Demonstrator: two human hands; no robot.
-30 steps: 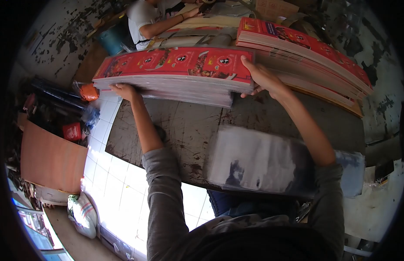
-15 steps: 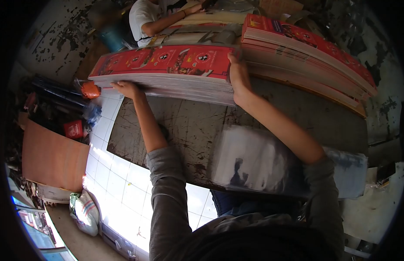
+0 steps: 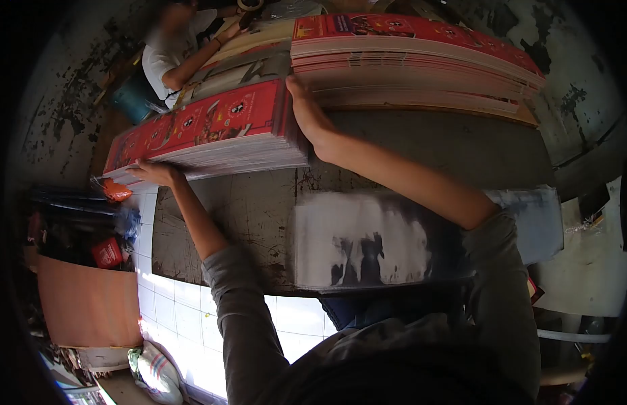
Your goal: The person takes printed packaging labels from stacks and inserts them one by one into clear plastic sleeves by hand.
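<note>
A long stack of red printed sheets [image 3: 199, 128] lies across the far left part of the dark, scratched table [image 3: 226, 216]. My left hand [image 3: 153, 173] is at the stack's near long side, fingers spread against its edge. Against the right end of the same stack rests my right hand [image 3: 310, 121], its fingers extended and partly hidden behind the sheets. Just right of that hand stands a second, taller pile of red printed sheets [image 3: 421, 57] on a board. Closer to my body is a stack of clear plastic sleeves [image 3: 367, 236].
A co-worker [image 3: 175, 54] sits beyond the table at the upper left, near a roll of tape [image 3: 250, 4]. On the left are a brown board [image 3: 89, 300], an orange bag [image 3: 116, 190] and a white sack [image 3: 158, 374] on the floor.
The view has turned to the right. The held stack's right end has come together evenly, and my right hand has gone from gripping its top corner to lying along its end.
</note>
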